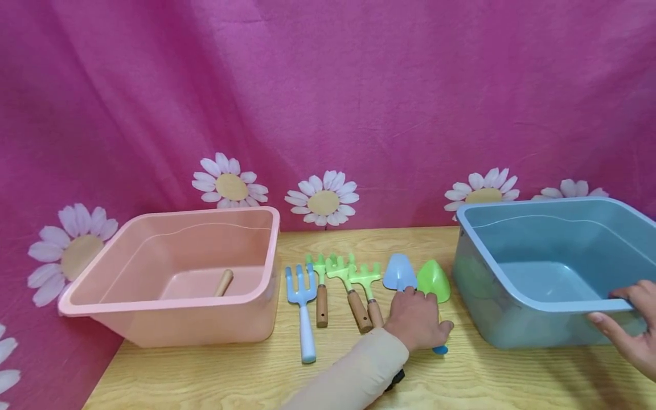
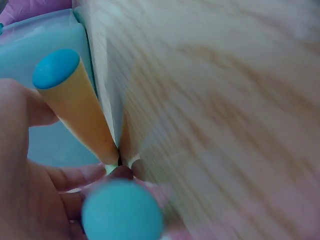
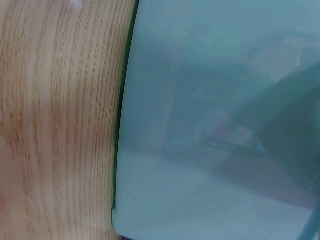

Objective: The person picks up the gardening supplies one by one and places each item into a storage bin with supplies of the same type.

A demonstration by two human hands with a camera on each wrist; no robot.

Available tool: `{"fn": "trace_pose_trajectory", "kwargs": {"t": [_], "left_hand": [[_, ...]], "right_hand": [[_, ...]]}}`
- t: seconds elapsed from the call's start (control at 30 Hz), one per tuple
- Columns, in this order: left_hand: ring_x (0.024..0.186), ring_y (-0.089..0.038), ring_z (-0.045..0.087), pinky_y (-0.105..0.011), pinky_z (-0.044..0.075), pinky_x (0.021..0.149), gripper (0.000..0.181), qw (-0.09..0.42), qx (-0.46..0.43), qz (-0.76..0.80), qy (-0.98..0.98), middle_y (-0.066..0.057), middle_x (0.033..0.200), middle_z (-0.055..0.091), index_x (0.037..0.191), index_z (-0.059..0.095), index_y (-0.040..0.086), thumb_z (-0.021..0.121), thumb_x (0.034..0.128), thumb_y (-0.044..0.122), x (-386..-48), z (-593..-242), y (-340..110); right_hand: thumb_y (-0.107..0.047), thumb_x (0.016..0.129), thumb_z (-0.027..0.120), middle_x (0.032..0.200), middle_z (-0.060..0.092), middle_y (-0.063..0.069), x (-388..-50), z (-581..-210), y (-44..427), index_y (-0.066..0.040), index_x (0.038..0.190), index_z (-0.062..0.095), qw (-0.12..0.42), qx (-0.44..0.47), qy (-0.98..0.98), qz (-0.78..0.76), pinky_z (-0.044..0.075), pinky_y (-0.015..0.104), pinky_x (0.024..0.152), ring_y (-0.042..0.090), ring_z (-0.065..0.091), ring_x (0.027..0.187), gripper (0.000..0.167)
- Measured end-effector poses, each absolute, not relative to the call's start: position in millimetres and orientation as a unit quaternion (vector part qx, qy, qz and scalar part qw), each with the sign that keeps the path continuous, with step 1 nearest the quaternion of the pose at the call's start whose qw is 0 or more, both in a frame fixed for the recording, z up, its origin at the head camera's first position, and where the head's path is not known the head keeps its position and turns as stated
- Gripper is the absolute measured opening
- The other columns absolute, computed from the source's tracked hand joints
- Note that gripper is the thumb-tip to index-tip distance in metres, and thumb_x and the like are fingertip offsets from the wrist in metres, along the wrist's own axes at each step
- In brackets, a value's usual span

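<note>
My left hand (image 1: 417, 320) reaches down over the handles of a blue trowel (image 1: 400, 272) and a green trowel (image 1: 433, 281). Its fingertips are beside the blue blade. In the left wrist view, a yellow handle (image 2: 80, 110) with a blue end stands between thumb and fingers; a blurred teal handle end (image 2: 122, 210) hides some fingertips, so a firm hold cannot be made out. My right hand (image 1: 635, 324) grips the front rim of a blue-grey tub (image 1: 556, 336), thumb outside and fingers over the edge. The right wrist view shows the tub's wall (image 3: 200, 125).
Left of the trowels lie a blue hand fork (image 1: 302, 302) and several green rakes (image 1: 320, 285) with wooden handles. A pink tub (image 1: 174, 327) at the left has a wooden handle (image 1: 224, 283) inside. Behind the wooden table (image 1: 205, 376) hangs a magenta flowered cloth (image 1: 328, 102).
</note>
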State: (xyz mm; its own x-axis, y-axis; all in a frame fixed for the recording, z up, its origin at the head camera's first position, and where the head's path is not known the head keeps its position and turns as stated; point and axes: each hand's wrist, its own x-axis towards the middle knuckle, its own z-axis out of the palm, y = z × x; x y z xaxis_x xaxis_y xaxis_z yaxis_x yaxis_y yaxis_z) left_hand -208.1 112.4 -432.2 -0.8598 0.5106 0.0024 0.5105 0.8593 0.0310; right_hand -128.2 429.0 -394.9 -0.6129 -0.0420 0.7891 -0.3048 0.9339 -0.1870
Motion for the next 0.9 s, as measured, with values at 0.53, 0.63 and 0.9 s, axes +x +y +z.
{"fn": "trace_pose_trajectory", "kwargs": {"t": [0.53, 0.63, 0.9], "left_hand": [[0.048, -0.015, 0.039, -0.028, 0.031, 0.046, 0.02, 0.161, 0.142, 0.305, 0.928, 0.002, 0.058, 0.042, 0.073, 0.047, 0.015, 0.06, 0.085, 0.024, -213, -422, 111], [0.045, -0.014, 0.044, -0.025, 0.031, 0.047, 0.028, 0.198, 0.13, 0.387, 0.891, 0.002, 0.054, 0.045, 0.064, 0.045, 0.015, 0.063, 0.0851, 0.021, -216, -420, 108], [0.052, -0.013, 0.041, -0.025, 0.039, 0.054, 0.034, 0.316, 0.087, 0.559, 0.762, 0.0, 0.087, 0.054, 0.121, 0.059, 0.003, 0.068, 0.0911, 0.017, -230, -425, 103]], "right_hand": [[-0.075, 0.083, 0.057, 0.064, 0.05, 0.012, -129, -395, 434, 0.004, 0.074, 0.058, 0.443, 0.128, -0.875, 0.149, 0.024, 0.026, 0.067, -0.02, 0.024, 0.081, 0.079], [-0.071, 0.082, 0.062, 0.064, 0.049, 0.011, -128, -393, 434, 0.005, 0.074, 0.057, 0.444, 0.134, -0.872, 0.156, 0.024, 0.023, 0.067, -0.022, 0.023, 0.082, 0.077], [-0.081, 0.083, 0.049, 0.066, 0.051, 0.017, -129, -395, 432, 0.005, 0.078, 0.057, 0.445, 0.125, -0.874, 0.149, 0.025, 0.029, 0.072, -0.009, 0.033, 0.081, 0.087]]}}
